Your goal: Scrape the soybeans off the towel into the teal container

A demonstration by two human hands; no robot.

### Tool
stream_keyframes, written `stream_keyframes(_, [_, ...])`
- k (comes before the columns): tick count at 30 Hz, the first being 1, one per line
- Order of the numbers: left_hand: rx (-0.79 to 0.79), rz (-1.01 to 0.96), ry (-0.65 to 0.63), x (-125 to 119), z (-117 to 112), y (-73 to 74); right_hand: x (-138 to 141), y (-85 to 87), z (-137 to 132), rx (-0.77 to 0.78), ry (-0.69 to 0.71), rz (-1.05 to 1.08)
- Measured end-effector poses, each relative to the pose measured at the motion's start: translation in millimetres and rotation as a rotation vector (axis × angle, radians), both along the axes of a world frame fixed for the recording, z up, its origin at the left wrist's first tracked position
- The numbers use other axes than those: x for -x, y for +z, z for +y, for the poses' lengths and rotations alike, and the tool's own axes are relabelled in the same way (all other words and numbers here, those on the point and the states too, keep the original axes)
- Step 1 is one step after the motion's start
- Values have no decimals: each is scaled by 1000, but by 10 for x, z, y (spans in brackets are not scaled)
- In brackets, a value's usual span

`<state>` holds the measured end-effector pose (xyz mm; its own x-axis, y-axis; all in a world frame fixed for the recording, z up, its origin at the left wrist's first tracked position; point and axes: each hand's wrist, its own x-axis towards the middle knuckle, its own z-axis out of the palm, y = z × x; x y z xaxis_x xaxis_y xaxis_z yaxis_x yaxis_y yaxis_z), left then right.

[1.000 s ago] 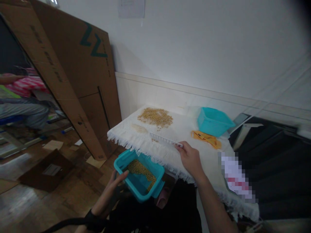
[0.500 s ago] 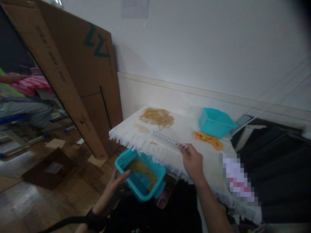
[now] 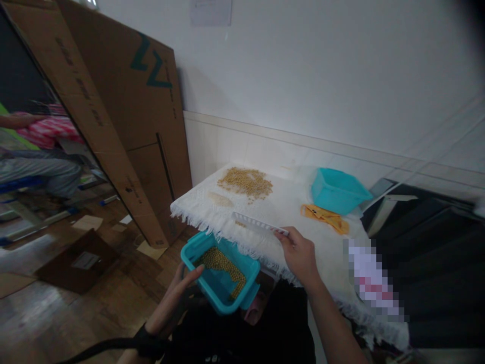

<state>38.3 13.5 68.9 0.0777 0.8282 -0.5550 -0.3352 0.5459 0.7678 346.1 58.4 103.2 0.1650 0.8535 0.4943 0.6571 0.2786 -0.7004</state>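
My left hand (image 3: 184, 284) grips the left side of a teal plastic bin (image 3: 217, 299), its thumb over the rim. Yellow soybeans (image 3: 220, 263) cover part of the bin's bottom. The bin hangs tilted just below the table's fringed front edge. My right hand (image 3: 299, 253) is closed on one end of a white slotted plastic strip (image 3: 257, 223), held low over the white cloth (image 3: 280, 202). A few loose beans (image 3: 240, 223) lie by the strip's far end. Farther back spreads a larger pile of soybeans (image 3: 246, 182), with a pale patch of grains (image 3: 220, 199) in front of it.
A second teal bin (image 3: 337, 191) stands at the table's right rear, with an orange cloth (image 3: 325, 218) before it. On the left a tall cardboard box (image 3: 140, 126) leans near the wall. Another person's legs (image 3: 41, 169) show at far left. Flat cardboard (image 3: 76, 263) lies on the floor.
My right hand has drawn the white strip slightly left and toward the table's front edge, up to the few loose beans. The bin in my left hand has barely moved.
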Motion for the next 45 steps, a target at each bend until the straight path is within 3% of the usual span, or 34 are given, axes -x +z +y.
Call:
stream_keyframes(6, [12, -2, 30, -24, -10, 33, 90, 32, -157, -4, 68, -22])
stream_keyframes(13, [4, 14, 19, -9, 8, -45, 183, 101, -328, -2, 96, -13])
stream_keyframes(16, [-2, -5, 28, -2, 12, -62, 103, 171, -169, -25, 11, 17])
stream_keyframes(20, [0, -32, 26, -2, 6, -40, -118, 245, 354, -136, -202, 41])
stream_keyframes(23, [-1, -42, 36, -4, -5, -16, -280, 239, 757, -144, -231, -3])
stream_keyframes(26, [-5, -40, 36, 6, -2, -21, -365, 159, 962, -150, -255, -18])
stream_keyframes(32, [16, 13, 32, 29, 32, -87, -389, 5, 936, -111, -272, -61])
stream_keyframes(37, [7, -23, 21, 15, 20, -65, -387, -1, 936, -107, -309, -111])
stream_keyframes(45, [10, -5, 26, 18, 26, -92, -374, -20, 944, -106, -236, -82])
